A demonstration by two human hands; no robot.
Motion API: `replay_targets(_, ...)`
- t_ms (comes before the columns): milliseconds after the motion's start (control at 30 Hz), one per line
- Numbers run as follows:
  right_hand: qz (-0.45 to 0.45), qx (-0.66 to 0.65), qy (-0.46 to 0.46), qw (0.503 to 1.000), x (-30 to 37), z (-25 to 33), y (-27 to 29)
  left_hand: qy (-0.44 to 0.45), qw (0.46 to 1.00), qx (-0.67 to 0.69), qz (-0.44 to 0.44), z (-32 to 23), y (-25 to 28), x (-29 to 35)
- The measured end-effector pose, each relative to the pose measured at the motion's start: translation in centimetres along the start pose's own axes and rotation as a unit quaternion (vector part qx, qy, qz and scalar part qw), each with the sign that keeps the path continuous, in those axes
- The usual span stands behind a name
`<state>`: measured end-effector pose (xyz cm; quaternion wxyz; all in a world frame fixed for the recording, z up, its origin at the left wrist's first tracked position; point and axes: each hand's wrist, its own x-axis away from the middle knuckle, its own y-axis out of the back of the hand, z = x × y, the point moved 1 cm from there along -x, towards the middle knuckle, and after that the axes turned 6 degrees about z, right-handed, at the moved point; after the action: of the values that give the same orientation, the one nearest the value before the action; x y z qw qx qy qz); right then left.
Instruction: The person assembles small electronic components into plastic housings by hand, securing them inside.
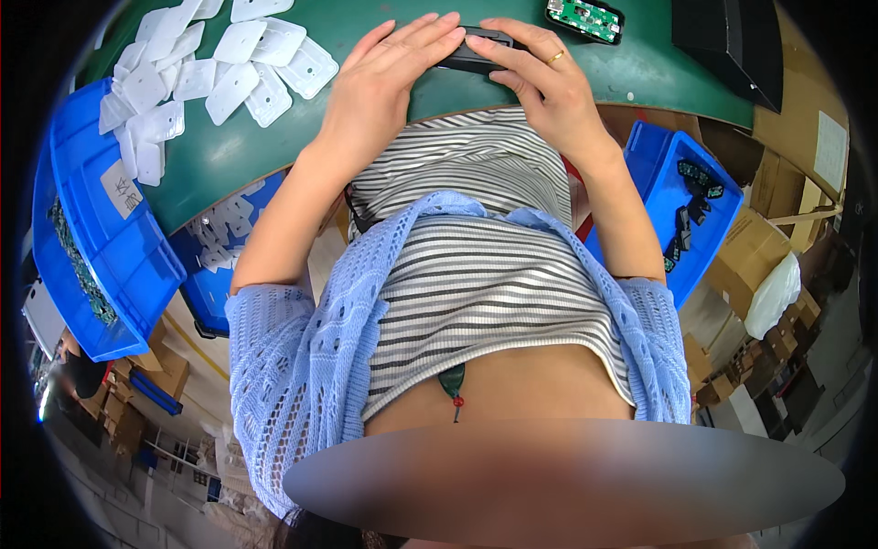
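A small black plastic case (469, 60) lies at the near part of the green table, between my two hands. My left hand (380, 82) reaches over its left end, fingers long and close together, with the tips on its top. My right hand (554, 90), with a ring on one finger, grips the right end, fingertips on its top and side. Both hands hide much of the case. Farther right sits an open black case with a green circuit board (587, 18) inside. To the left of my left hand, white plastic covers (238, 41) lie in a loose pile.
The green table (219, 165) curves around me. At the left stands a blue bin (137, 274) with circuit boards; a lower blue bin (206, 297) holds white parts. A blue bin (654, 151) at right holds black parts. A black box (732, 46) and cardboard boxes (754, 256) stand beyond.
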<state>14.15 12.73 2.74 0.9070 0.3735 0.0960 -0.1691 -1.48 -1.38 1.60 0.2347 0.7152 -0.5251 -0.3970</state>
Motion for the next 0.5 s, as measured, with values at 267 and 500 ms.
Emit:
replay_targets(267,0.009,-0.053,-0.037,0.998,0.0,-0.4,-0.1,-0.010,0.995,-0.090,0.036,-0.7,0.6,0.0)
replay_targets(500,-0.047,-0.061,-0.095,0.992,-1.1,0.2,1.3,-0.075,0.990,-0.117,-0.019,0.5,-0.2,-3.1)
